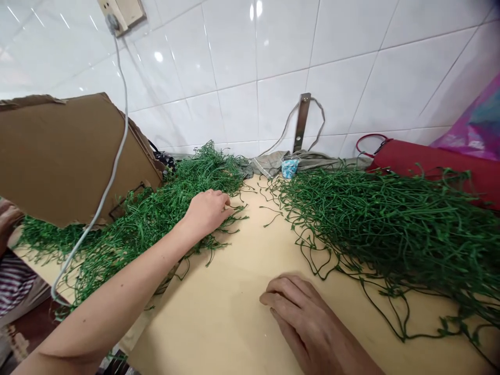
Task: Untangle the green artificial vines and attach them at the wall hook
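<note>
My left hand (209, 210) reaches over the edge of a heaped pile of thin green plant stems (152, 216) with small bud-like tips. Its thumb and forefinger are apart, and the other fingers are partly hidden against the stems. Close to me, my right hand (302, 317) rests on the pale yellow tabletop (230, 312). The fingers there are loosely bent and lie side by side, with no object visible in them. To its right spreads a second, larger heap of the same green stems (390, 224), several long ones trailing toward me.
A cardboard box (66, 151) leans at left behind a grey cable (119, 140) plugged into a wall socket (121, 13). A metal bracket (302, 122) stands by the tiled wall. A red bag (429, 164) lies behind the right heap. Another person's hand (8, 219) shows far left.
</note>
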Available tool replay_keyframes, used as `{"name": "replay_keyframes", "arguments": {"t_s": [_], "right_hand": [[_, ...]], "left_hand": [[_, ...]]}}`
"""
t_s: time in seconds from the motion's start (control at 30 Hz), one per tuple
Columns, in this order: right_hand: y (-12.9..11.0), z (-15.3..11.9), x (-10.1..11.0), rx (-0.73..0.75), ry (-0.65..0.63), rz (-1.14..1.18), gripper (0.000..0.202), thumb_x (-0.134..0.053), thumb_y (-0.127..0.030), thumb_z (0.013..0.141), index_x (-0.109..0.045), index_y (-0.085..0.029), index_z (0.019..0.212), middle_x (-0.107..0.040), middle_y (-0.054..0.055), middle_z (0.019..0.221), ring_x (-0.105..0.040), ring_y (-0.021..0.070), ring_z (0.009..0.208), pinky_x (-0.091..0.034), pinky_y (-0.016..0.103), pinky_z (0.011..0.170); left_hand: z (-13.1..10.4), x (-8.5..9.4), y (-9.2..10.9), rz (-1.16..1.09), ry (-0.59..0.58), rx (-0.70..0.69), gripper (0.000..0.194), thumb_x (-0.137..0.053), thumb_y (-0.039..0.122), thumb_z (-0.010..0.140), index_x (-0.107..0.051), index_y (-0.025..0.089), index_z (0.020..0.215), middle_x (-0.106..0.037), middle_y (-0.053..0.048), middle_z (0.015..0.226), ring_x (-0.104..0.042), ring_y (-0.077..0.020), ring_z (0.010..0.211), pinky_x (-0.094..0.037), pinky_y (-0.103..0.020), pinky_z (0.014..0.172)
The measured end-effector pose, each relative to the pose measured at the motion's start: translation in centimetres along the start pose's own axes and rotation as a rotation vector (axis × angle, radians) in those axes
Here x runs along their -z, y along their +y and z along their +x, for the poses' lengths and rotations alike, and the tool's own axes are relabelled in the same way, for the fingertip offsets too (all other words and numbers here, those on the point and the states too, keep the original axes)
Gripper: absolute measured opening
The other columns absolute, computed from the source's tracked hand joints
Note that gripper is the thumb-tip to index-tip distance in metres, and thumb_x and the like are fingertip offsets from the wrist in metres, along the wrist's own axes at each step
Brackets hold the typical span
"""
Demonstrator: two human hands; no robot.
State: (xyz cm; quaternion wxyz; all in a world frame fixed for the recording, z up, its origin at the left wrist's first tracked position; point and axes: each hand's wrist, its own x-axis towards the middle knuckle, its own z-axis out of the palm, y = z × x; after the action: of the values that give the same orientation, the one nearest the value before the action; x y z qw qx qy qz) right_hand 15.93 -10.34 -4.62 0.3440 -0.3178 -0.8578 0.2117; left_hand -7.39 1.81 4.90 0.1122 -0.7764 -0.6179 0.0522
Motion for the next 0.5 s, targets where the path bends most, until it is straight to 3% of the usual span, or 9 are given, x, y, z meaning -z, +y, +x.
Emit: {"name": "replay_keyframes", "arguments": {"t_s": [0.07,0.17,0.23,0.3,0.33,0.4,0.5], "right_hand": [[0.0,0.1,0.0,0.01,-0.014,-0.017,0.028,-0.05,0.0,0.092,-0.066,-0.021,0.102,-0.067,0.004,0.099,-0.057,0.0195,0.094,-0.049,0.034,0.083],[0.0,0.2,0.0,-0.002,-0.04,-0.031,0.027,-0.05,-0.001,0.092,-0.066,-0.021,0.099,-0.066,0.004,0.097,-0.057,0.0196,0.093,-0.048,0.034,0.082],[0.0,0.2,0.0,-0.011,-0.05,-0.026,0.026,-0.051,-0.001,0.092,-0.066,-0.022,0.098,-0.066,0.003,0.097,-0.057,0.0193,0.093,-0.048,0.034,0.082],[0.0,0.2,0.0,-0.002,-0.045,-0.023,0.025,-0.051,-0.002,0.092,-0.066,-0.022,0.099,-0.066,0.003,0.097,-0.057,0.0193,0.094,-0.049,0.034,0.082],[0.0,0.2,-0.1,0.009,-0.041,-0.027,0.025,-0.051,-0.002,0.092,-0.066,-0.022,0.099,-0.066,0.004,0.097,-0.057,0.0194,0.094,-0.049,0.034,0.082],[0.1,0.2,-0.1,0.031,-0.03,-0.043,0.026,-0.051,-0.002,0.092,-0.066,-0.021,0.1,-0.066,0.004,0.097,-0.058,0.0197,0.093,-0.05,0.034,0.081],[0.3,0.1,-0.1,0.051,-0.038,-0.073,0.026,-0.05,-0.003,0.092,-0.065,-0.021,0.103,-0.066,0.005,0.098,-0.058,0.0202,0.093,-0.051,0.035,0.081]], "left_hand": [[0.3,-0.1,0.3,0.023,-0.018,-0.055,0.038,-0.061,0.046,0.093,-0.072,0.015,0.112,-0.073,-0.015,0.117,-0.064,-0.0328,0.116,-0.048,-0.042,0.093],[1.0,-0.2,0.5,0.028,-0.073,-0.109,0.017,-0.072,0.034,0.085,-0.076,0.019,0.093,-0.077,-0.01,0.107,-0.068,-0.0295,0.109,-0.047,-0.039,0.091],[1.6,0.7,0.0,0.001,-0.052,-0.089,0.009,-0.066,0.027,0.088,-0.075,0.023,0.088,-0.079,-0.005,0.097,-0.071,-0.0245,0.096,-0.048,-0.036,0.086],[2.0,2.8,-1.3,-0.028,0.051,0.003,0.022,-0.052,0.03,0.097,-0.073,0.024,0.101,-0.08,-0.005,0.097,-0.072,-0.0236,0.088,-0.05,-0.035,0.079],[2.0,4.2,-2.2,-0.046,0.151,0.087,0.027,-0.047,0.033,0.1,-0.071,0.025,0.108,-0.079,-0.006,0.099,-0.072,-0.0236,0.087,-0.051,-0.035,0.076],[1.8,7.2,-4.2,-0.146,0.584,0.353,0.022,-0.054,0.036,0.097,-0.071,0.025,0.105,-0.079,-0.002,0.094,-0.071,-0.0221,0.083,-0.054,-0.033,0.077],[1.7,11.3,-7.2,-0.124,0.967,0.512,0.033,-0.037,0.033,0.106,-0.058,0.015,0.124,-0.074,-0.006,0.113,-0.07,-0.0215,0.103,-0.055,-0.039,0.094]]}}
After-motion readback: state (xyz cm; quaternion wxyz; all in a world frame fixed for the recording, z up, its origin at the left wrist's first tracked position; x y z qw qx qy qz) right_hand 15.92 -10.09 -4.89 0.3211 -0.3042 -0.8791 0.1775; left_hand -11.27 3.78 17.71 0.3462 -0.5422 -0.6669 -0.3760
